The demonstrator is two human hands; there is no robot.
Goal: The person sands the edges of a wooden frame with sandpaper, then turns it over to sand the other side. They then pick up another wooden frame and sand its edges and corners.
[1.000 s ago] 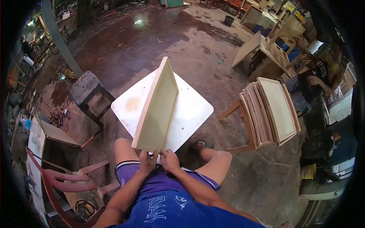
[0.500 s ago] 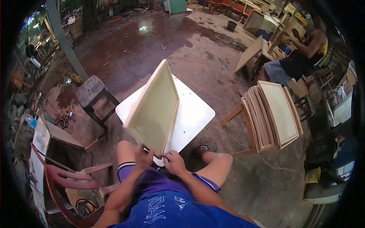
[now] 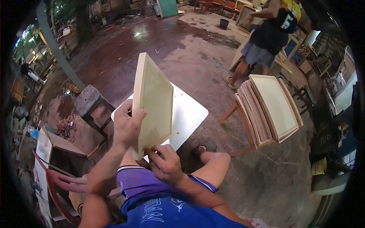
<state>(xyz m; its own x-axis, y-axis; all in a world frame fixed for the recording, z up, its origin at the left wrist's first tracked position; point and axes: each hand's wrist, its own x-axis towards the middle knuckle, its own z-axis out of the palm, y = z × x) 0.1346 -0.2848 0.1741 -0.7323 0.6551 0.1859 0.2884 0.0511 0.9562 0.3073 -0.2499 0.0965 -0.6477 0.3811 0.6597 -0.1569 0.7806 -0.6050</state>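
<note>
A pale wooden framed panel (image 3: 156,102), shallow like a tray, stands tilted on its edge over a white square tabletop (image 3: 192,112) in front of my knees. My left hand (image 3: 128,123) is wrapped round the panel's near left side, thumb on the frame's edge. At the bottom near corner, my right hand (image 3: 165,163) has its fingers pinched together against the frame. A small brownish patch shows at those fingertips, and I cannot tell what they hold.
To the right, several similar framed panels (image 3: 272,108) lean stacked on a wooden stand. A dark stool (image 3: 91,102) and a reddish plastic chair (image 3: 62,182) are on the left. Beyond the stack, a person (image 3: 262,45) is on their feet beside wooden pieces.
My left hand has moved up from the lower corner to the panel's left side. The panel has turned and come nearer to me. The other person has risen from sitting.
</note>
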